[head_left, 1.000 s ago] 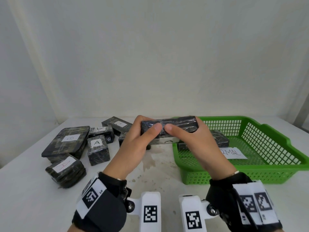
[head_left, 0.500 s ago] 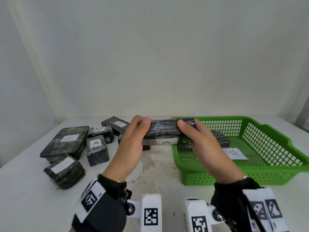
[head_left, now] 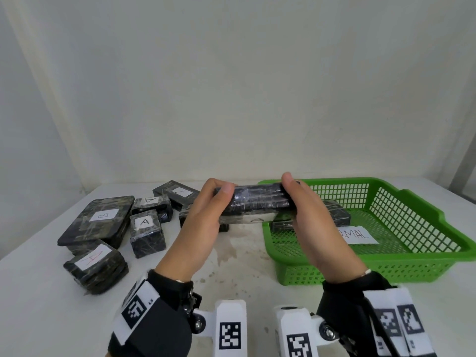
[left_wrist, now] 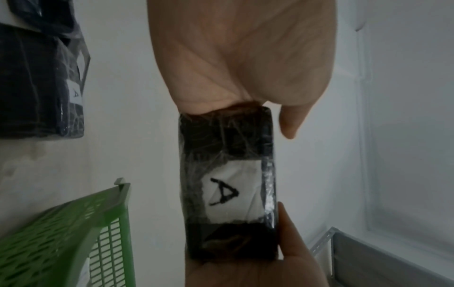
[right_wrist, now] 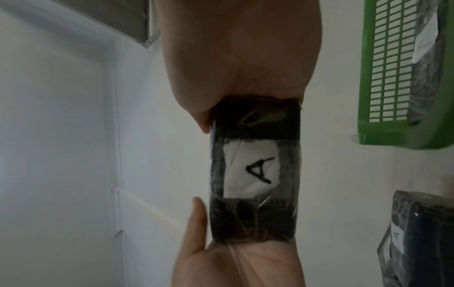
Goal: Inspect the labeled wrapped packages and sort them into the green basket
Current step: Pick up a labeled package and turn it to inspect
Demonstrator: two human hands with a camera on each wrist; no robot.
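Held package: while both hands turn it over, the wrapped package (head_left: pixel 257 202) hangs above the desk (head_left: pixel 38 292), just left of the green basket (head_left: pixel 412 202), its white label (left_wrist: pixel 233 194) marked "A" facing down toward the wrists.
Left hand: the left hand (head_left: pixel 203 222) grips the left end, thumb on the near face, fingers curled over the far side.
Right hand: the right hand (head_left: pixel 311 217) clamps the right end the same way, thumb up on top.
Doing it well: I would judge the step to be inspection, so keep rolling the package slowly with both ends pinched, never covering the label, and check the film on each face before moving it over the basket.
Basket: one dark package (head_left: pixel 334 215) already lies inside beside a paper slip (head_left: pixel 358 235).
Waiting pile: other packages, including a flat package marked "B" (head_left: pixel 103 217), sit on the desk to the left.
Change: against the earlier frames the package has rotated, the thumbs have slid apart toward its ends, and it sits slightly higher in the head view.
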